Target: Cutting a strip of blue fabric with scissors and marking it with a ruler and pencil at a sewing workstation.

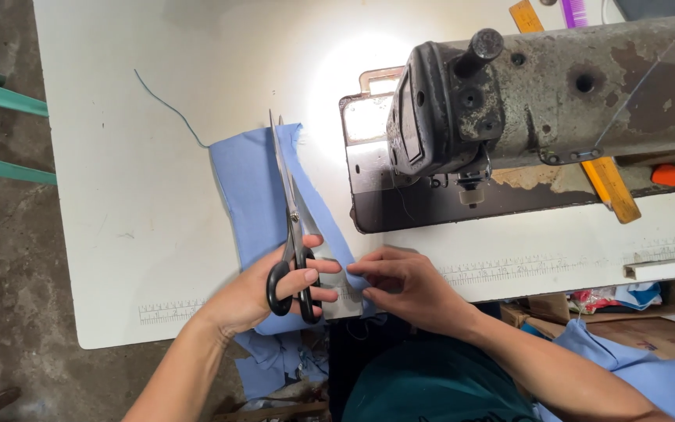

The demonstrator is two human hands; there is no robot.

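Note:
My left hand (263, 291) grips the black handles of a long pair of scissors (289, 219), whose blades point away from me and lie over a blue piece of fabric (255, 191). That fabric lies flat on the white table (142, 180), left of the sewing machine. My right hand (404, 285) pinches the near end of the blue fabric at the table's front edge, its fingertips almost touching my left thumb. A loose blue thread (167, 105) trails from the fabric's far corner.
An old grey sewing machine (556, 94) stands at the right, its lamp lighting the needle plate (369, 117). A yellow ruler (611, 184) lies behind it. More blue fabric (658, 375) rests at lower right, scraps (275, 367) hang below the table. Green rails (1, 94) at far left.

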